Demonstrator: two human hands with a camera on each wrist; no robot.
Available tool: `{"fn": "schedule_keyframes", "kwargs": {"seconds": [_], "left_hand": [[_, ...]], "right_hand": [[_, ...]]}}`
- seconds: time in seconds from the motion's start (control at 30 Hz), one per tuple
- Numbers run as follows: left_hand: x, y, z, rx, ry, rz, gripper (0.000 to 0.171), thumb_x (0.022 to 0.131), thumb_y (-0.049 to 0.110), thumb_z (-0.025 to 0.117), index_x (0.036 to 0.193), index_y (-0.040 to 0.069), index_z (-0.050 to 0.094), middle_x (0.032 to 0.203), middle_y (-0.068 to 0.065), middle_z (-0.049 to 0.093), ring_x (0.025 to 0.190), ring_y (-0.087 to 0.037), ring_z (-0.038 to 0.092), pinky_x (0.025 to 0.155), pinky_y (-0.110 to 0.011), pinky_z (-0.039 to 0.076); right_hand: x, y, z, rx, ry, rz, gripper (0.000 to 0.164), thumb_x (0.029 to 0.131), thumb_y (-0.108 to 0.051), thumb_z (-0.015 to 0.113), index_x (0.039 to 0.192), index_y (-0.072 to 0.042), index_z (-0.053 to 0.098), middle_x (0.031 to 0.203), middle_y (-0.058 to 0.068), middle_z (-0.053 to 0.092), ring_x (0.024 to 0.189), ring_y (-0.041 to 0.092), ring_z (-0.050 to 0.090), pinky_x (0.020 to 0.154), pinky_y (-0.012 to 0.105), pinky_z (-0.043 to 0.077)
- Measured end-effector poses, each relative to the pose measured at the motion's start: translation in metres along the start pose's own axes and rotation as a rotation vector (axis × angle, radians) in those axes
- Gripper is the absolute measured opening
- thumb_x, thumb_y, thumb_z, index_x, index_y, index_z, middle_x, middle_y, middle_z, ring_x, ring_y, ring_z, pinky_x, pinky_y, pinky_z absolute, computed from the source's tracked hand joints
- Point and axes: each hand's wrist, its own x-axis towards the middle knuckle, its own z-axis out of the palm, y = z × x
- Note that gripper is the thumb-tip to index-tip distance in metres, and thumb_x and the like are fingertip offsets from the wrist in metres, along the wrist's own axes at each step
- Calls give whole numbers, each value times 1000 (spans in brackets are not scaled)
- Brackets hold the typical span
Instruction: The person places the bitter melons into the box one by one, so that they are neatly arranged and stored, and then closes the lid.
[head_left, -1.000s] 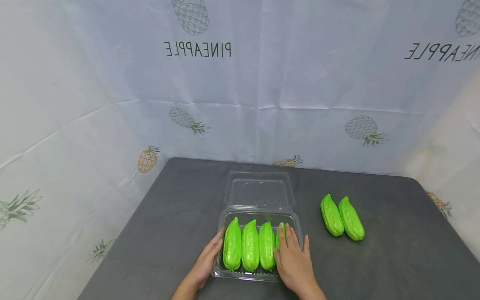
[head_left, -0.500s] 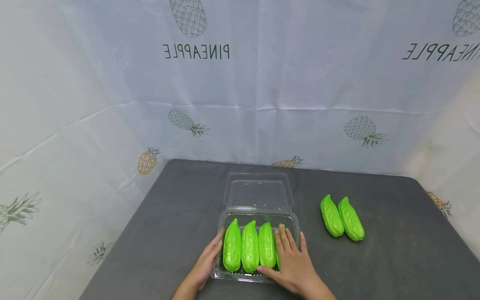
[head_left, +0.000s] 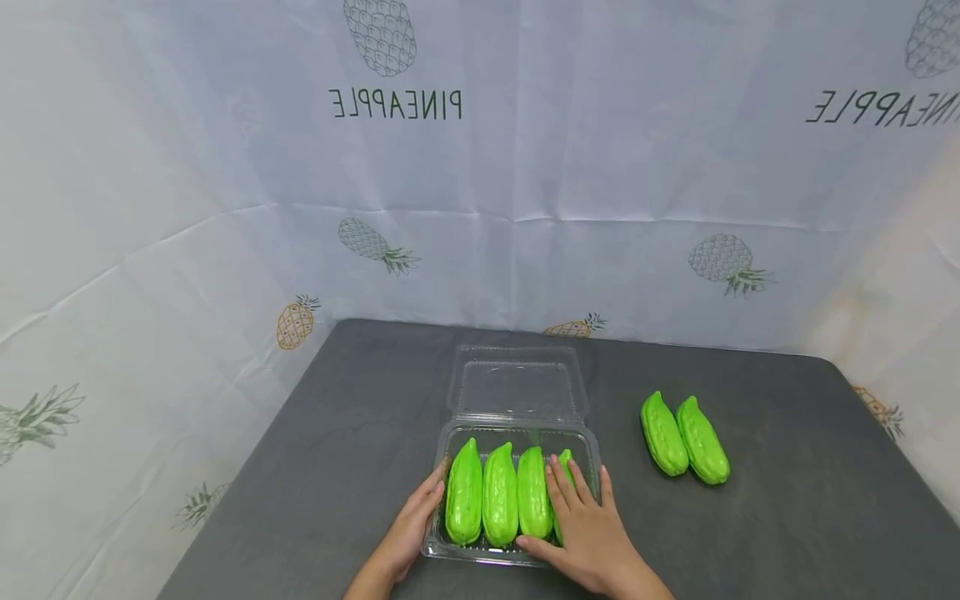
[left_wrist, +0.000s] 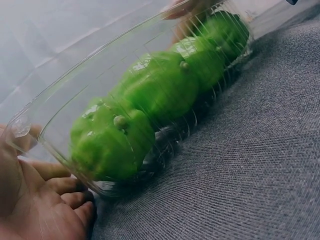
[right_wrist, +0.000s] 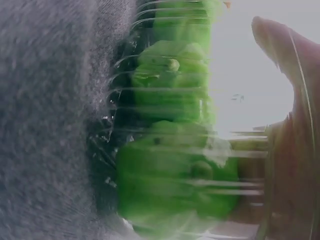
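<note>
A clear plastic clamshell container (head_left: 471, 552) lies open on the table, with several glossy, lumpy green bitter melons (head_left: 500, 496) side by side in its base. At its left side my left hand (head_left: 405, 527) holds the wall and rim; in the left wrist view its fingers (left_wrist: 75, 199) bend against the plastic. My right hand (head_left: 592, 533) lies over the rightmost melon (head_left: 566, 458), its fingers straight and spread, its thumb out to the left. The hand hides most of that melon. Through the container wall, the right wrist view shows melon ends (right_wrist: 175, 175), blurred.
The transparent lid (head_left: 517, 387) lies folded back behind the base. Two more bitter melons (head_left: 702, 442) rest on the dark grey table (head_left: 360, 400) to the right. A white pineapple-print cloth (head_left: 517, 167) hangs around the back and sides.
My right hand's fingertips have shifted slightly left and its thumb has swung out toward the third melon's lower end. The left hand and container have stayed nearly still.
</note>
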Motion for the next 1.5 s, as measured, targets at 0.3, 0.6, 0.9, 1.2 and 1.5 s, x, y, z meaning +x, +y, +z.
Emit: {"fn": "schedule_keyframes", "kwargs": {"seconds": [0.3,0.6,0.9,1.2,1.5], "left_hand": [[0,0,0,-1,-1,5,67,102,39,29,147,-5,8,155,-22,5,142,-38,-2,114,-53,1],[1,0,0,4,-7,13,67,102,40,28,147,-5,7,155,-22,5,143,-38,-2,114,-52,2],[0,-1,-1,1,-3,9,67,102,39,29,148,-5,7,155,-22,5,142,-38,-2,114,-54,0],[0,2,-1,9,-7,2,67,102,40,28,148,-5,8,155,-22,5,142,-39,-2,114,-54,1],[1,2,-2,14,-18,-5,69,102,42,27,147,-5,6,155,-23,4,142,-39,-2,113,-53,2]], "right_hand": [[0,1,-15,278,28,37,78,88,-59,49,144,-6,35,152,12,29,141,39,18,110,65,1],[0,13,-30,340,88,55,75,89,-49,56,141,0,37,151,17,29,140,40,19,112,61,16],[1,33,-40,334,191,96,65,92,-34,58,142,0,35,150,21,29,137,45,23,103,66,28],[9,52,-44,277,277,104,56,90,-14,61,139,1,39,147,25,31,134,48,26,101,65,31],[20,77,-58,297,307,117,67,84,-15,68,140,4,36,148,29,25,134,50,23,101,65,31]]}}
